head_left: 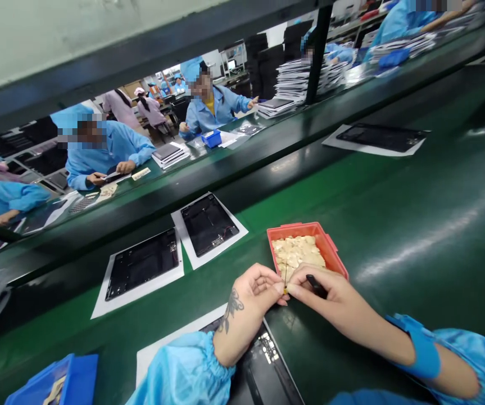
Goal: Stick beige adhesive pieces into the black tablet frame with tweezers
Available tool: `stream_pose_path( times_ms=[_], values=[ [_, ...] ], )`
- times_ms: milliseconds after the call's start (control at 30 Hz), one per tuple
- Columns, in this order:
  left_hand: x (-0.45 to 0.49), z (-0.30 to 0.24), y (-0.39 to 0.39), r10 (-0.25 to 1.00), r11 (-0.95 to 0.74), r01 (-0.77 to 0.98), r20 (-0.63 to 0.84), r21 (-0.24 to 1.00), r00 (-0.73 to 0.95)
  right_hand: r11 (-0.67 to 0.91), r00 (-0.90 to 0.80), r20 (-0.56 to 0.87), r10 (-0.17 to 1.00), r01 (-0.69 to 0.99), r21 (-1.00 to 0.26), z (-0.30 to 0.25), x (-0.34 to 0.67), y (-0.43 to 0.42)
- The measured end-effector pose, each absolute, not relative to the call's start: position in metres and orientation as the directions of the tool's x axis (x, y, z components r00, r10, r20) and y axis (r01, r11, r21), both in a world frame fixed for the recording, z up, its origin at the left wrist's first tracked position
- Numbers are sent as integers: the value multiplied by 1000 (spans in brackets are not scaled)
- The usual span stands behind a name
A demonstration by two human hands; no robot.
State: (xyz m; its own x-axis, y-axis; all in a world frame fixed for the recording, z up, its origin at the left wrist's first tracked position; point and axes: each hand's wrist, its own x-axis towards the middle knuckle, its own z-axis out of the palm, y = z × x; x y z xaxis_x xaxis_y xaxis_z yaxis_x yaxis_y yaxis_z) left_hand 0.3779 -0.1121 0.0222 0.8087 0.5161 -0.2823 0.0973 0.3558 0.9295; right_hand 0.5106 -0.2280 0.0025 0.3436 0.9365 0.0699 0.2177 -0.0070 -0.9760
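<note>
Left hand (254,292) and right hand (330,298) at centre: my fingers (279,288) clenched on a thin yellow-tipped wire (285,290), a black-handled tool (316,286) against my right fingers, just before an orange plastic bin (330,243) of beige pieces (298,253) on the green tabletop (398,270).

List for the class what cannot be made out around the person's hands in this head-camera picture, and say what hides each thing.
Small yellow-tipped part: too small to identify, partly covered by the left hand and right hand.
Black tool: mostly hidden by the right hand.
Dark panel: covered by the left forearm, cut off by the bottom edge.
Blue bin: cut off by the bottom edge; contents unclear.
</note>
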Motion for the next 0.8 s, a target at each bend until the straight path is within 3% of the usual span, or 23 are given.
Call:
stream_pose_path(
  times_ms=[300,467,633,800],
  values=[
    [371,20,-108,488,260,154,-267,953,831,-37,387,68,920,257,-966,-3,511,-226],
    [371,22,-106,505,140,115,-170,984,846,-35,344,42,938,213,-976,-2,511,-225],
    [369,25,-102,431,290,93,-216,953,876,-55,284,5,959,204,-977,0,512,-225],
    [370,24,-101,448,374,72,-248,925,859,-82,300,-22,954,190,-978,3,516,-226]
  ],
)
